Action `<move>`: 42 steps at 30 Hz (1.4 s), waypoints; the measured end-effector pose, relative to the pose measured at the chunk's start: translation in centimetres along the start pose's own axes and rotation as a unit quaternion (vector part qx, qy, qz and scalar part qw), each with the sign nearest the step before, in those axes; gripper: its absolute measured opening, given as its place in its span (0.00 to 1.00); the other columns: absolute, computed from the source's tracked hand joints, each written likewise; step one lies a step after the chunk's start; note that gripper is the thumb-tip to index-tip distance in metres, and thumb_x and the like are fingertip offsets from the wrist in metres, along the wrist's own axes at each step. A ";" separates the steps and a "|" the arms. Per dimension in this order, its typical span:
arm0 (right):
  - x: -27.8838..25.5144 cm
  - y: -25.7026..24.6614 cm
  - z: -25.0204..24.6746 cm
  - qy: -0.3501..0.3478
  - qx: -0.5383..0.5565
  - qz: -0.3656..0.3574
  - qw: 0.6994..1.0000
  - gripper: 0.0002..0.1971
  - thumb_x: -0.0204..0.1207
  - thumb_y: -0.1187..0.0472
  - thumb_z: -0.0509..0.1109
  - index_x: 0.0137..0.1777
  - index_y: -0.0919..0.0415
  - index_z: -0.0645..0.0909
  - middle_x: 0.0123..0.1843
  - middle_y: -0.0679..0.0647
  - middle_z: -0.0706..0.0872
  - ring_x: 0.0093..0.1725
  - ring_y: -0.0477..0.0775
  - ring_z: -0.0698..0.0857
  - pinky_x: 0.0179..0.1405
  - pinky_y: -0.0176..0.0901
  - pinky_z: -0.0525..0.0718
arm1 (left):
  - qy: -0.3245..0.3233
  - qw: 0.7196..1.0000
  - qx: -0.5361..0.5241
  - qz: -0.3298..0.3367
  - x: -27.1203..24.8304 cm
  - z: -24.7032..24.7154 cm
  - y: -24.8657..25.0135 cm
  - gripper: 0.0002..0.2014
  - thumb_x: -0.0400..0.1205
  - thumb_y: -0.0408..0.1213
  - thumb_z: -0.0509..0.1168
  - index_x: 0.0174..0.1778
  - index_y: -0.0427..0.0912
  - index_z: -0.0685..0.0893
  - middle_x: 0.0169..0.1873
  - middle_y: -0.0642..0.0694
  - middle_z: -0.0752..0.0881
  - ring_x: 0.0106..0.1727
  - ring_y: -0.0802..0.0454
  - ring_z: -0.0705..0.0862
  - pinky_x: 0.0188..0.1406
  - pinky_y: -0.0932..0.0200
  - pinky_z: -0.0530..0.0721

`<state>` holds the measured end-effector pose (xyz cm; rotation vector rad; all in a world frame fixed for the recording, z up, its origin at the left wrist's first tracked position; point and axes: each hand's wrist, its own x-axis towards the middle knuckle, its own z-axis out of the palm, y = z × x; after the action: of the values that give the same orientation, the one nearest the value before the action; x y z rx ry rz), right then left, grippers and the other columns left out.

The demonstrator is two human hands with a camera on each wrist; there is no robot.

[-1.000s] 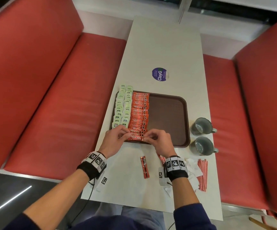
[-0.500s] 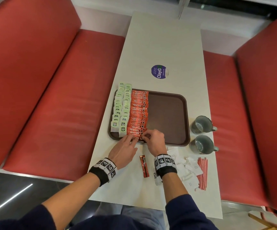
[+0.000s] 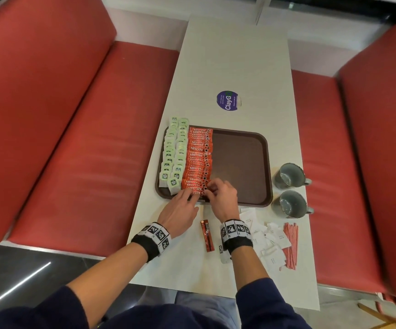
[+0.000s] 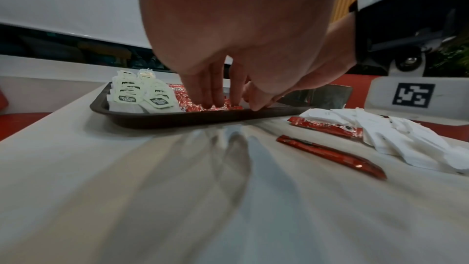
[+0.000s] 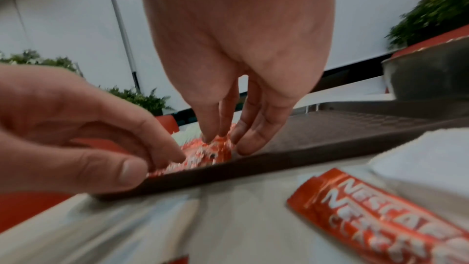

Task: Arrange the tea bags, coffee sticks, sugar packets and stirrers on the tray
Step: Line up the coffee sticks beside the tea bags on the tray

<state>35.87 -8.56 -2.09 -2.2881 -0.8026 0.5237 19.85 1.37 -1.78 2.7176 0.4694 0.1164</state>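
A brown tray holds green-and-white tea bags along its left side. A row of orange coffee sticks lies beside them. My left hand rests at the tray's near edge, its straight fingers pressing on the nearest stick. My right hand touches that stick's right end with its fingertips. Two loose coffee sticks lie on the table, one between my wrists and one under my right wrist. White sugar packets and red stirrers lie at the near right.
Two grey cups stand right of the tray. A round purple sticker marks the white table beyond it. Red bench seats run along both sides. The tray's right half is bare.
A second ago both hands pinched a coffee stick at the tray's near edge. It now lies in the row; my left hand has flattened and drawn back, and the right has shifted left.
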 end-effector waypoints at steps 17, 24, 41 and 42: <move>-9.3 3.1 -1.7 -0.031 -0.184 0.134 0.973 0.18 0.87 0.62 0.70 0.74 0.66 0.79 0.70 0.64 0.81 0.67 0.69 0.85 0.65 0.59 0.85 | -0.109 0.985 0.053 0.125 -5.0 2.3 1.8 0.15 0.82 0.31 0.77 0.61 0.51 0.88 0.58 0.50 0.86 0.56 0.46 0.83 0.43 0.50 0.84; -10.3 1.6 1.3 0.004 -0.219 0.094 0.971 0.16 0.85 0.68 0.72 0.71 0.62 0.79 0.66 0.65 0.86 0.67 0.70 0.84 0.67 0.59 0.84 | -0.119 0.992 0.043 -0.001 -6.5 1.1 0.7 0.09 0.90 0.31 0.66 0.61 0.49 0.79 0.58 0.49 0.85 0.59 0.44 0.80 0.48 0.50 0.68; -11.1 -2.5 -1.9 -0.117 0.128 0.089 0.981 0.18 0.70 0.57 0.93 0.50 0.53 0.87 0.44 0.52 0.96 0.39 0.55 0.96 0.40 0.53 0.96 | -0.009 0.908 -0.366 -0.205 -6.9 -2.9 0.7 0.13 0.83 0.56 0.78 0.59 0.56 0.94 0.54 0.58 0.91 0.52 0.60 0.90 0.55 0.60 0.88; -11.2 -3.2 -2.3 -0.121 0.151 0.077 0.978 0.19 0.67 0.56 0.94 0.50 0.52 0.86 0.42 0.53 0.96 0.40 0.55 0.96 0.41 0.54 0.96 | 0.007 0.885 -0.412 -0.215 -6.5 -3.4 1.1 0.14 0.82 0.55 0.80 0.58 0.54 0.95 0.52 0.58 0.93 0.49 0.60 0.90 0.50 0.61 0.87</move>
<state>27.61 -15.07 3.38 -2.0354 -0.6110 0.9436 13.55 -0.63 1.68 1.7378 0.7968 0.1684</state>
